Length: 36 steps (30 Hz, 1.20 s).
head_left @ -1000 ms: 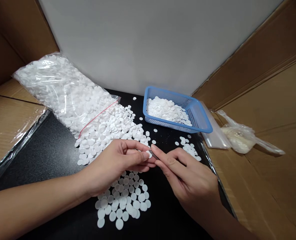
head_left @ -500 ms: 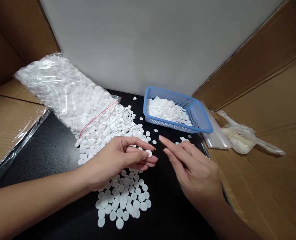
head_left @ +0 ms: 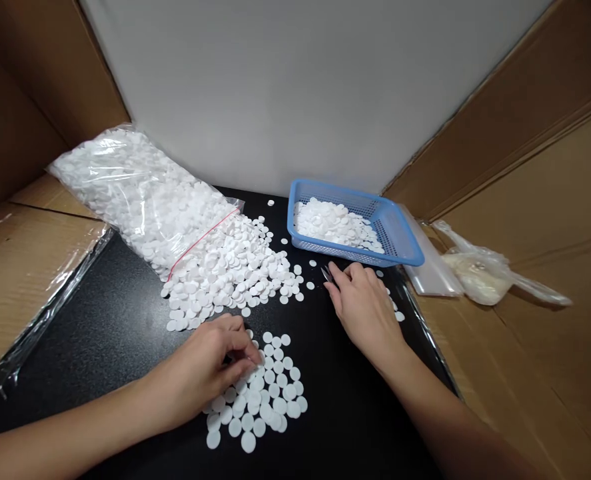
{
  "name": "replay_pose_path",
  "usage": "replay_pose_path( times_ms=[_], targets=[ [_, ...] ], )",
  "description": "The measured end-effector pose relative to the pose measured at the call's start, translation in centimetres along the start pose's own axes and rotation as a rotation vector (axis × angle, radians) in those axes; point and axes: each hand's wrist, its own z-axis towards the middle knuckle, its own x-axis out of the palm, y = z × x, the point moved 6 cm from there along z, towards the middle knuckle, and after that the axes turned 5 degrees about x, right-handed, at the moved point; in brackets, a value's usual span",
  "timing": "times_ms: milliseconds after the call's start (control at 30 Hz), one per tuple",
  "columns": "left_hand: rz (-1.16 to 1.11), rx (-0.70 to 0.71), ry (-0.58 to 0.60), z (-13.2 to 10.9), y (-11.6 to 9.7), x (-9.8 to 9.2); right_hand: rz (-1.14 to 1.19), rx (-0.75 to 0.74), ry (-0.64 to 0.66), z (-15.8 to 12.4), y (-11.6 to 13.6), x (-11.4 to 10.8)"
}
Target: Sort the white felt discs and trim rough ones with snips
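My left hand (head_left: 208, 373) rests low on the black mat, fingertips pinched together at the top edge of a small pile of white discs (head_left: 265, 400); the disc in the pinch is mostly hidden. Further right, my right hand (head_left: 365, 307) lies palm down, closed round thin metal tweezers (head_left: 326, 273) whose tips point up-left. It sits just in front of the blue basket (head_left: 405, 243), which holds more white discs. A few loose discs (head_left: 398, 315) lie beside that hand.
A clear zip bag (head_left: 125, 187) spills a large heap of white discs (head_left: 230, 267) across the black mat (head_left: 115, 320). Cardboard walls stand left and right. A crumpled plastic bag (head_left: 480, 273) lies on the cardboard at right.
My hands have parted. The left dropped from mid-air down to the near pile with the disc. The right moved away toward the basket and lowered onto the mat with the tweezers.
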Motion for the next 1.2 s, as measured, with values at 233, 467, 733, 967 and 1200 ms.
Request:
replay_pose_path(
  times_ms=[233, 467, 733, 967, 1200],
  targets=[
    [0.111, 0.144, -0.151, -0.4, -0.1, -0.2, 0.484, -0.186, 0.119, -0.1, 4.6, -1.2],
    [0.162, 0.337, 0.067, -0.3, -1.3, 1.5, 0.687, -0.211, 0.207, 0.1, 7.2, -0.3],
    [0.165, 0.496, 0.212, -0.8, -2.0, 1.6, 0.796, -0.138, 0.327, -0.3, 6.4, 0.0],
    [0.257, 0.503, -0.036, 0.0, -1.5, -0.1, 0.705, -0.103, 0.326, -0.5, 5.5, 0.6],
    [0.471, 0.51, -0.104, 0.7, -0.6, 0.5, 0.676, -0.195, 0.211, -0.2, 6.6, -0.1]
  ],
)
